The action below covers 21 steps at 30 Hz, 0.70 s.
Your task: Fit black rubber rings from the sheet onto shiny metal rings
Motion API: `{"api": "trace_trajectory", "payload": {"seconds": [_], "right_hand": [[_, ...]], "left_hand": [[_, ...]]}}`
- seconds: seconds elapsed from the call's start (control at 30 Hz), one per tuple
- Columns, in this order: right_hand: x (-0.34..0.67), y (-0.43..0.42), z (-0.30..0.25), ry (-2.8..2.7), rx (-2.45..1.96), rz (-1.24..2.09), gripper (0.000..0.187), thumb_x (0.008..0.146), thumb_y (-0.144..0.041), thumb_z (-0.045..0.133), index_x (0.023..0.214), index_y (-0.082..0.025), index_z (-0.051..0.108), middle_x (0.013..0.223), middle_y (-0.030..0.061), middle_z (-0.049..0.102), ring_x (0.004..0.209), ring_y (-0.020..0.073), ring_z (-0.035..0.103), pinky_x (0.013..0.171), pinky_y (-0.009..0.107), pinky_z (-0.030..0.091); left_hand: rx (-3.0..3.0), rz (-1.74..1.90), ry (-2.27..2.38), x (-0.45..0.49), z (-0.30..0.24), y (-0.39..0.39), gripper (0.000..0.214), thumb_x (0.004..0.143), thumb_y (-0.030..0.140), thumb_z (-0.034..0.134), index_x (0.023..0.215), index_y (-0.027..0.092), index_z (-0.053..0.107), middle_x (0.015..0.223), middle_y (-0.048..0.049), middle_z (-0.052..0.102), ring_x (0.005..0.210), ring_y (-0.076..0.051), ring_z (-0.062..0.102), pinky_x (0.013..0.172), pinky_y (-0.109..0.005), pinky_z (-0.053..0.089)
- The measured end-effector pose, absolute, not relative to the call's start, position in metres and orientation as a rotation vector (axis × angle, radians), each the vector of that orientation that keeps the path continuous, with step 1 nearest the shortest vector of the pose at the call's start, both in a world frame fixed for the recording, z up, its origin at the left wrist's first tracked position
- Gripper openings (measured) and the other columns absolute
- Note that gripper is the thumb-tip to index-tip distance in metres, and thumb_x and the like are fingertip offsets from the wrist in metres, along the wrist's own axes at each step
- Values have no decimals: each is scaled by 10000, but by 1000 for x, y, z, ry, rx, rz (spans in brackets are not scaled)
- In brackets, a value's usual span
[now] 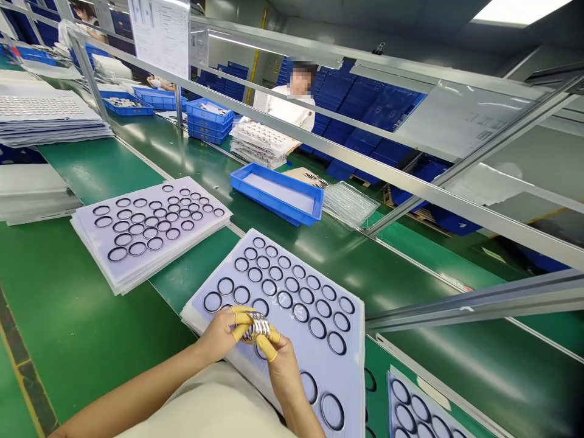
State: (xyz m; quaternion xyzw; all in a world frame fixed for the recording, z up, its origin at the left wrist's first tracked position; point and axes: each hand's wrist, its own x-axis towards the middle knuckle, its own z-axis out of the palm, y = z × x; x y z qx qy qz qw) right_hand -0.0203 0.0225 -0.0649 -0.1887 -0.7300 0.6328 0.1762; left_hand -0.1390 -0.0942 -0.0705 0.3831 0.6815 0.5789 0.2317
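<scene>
Between my two hands is a small stack of shiny metal rings [260, 325], held just above a stack of pale foam sheets [292, 340]. My left hand [223, 331] pinches the stack from the left, yellow finger cots on its fingertips. From the right, my right hand [279, 356] closes on the same rings, its thumb and fingertips also in yellow cots. Rows of dark-edged rings [300, 313] lie flat on the top sheet around my hands. Some rings are partly hidden behind my fingers and forearm.
To the left, another sheet stack [150, 222] bears many rings. A blue tray [278, 193] stands beyond on the green bench [201, 371]. A metal frame rail [365, 164] crosses ahead. More rings lie on a sheet [420, 413] at lower right. A person [292, 103] sits across.
</scene>
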Motion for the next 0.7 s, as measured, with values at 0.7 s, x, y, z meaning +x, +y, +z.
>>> {"api": "trace_trajectory", "payload": {"seconds": [0.7], "right_hand": [[51, 102, -127, -2727, -723, -34, 166, 866, -142, 574, 863, -211, 725, 808, 87, 664, 771, 251, 533, 678, 371, 350]], "left_hand": [[1474, 1058, 2118, -141, -108, -50, 303, 840, 138, 541, 1097, 230, 672, 1272, -91, 602, 1212, -246, 518, 1040, -455, 407]]}}
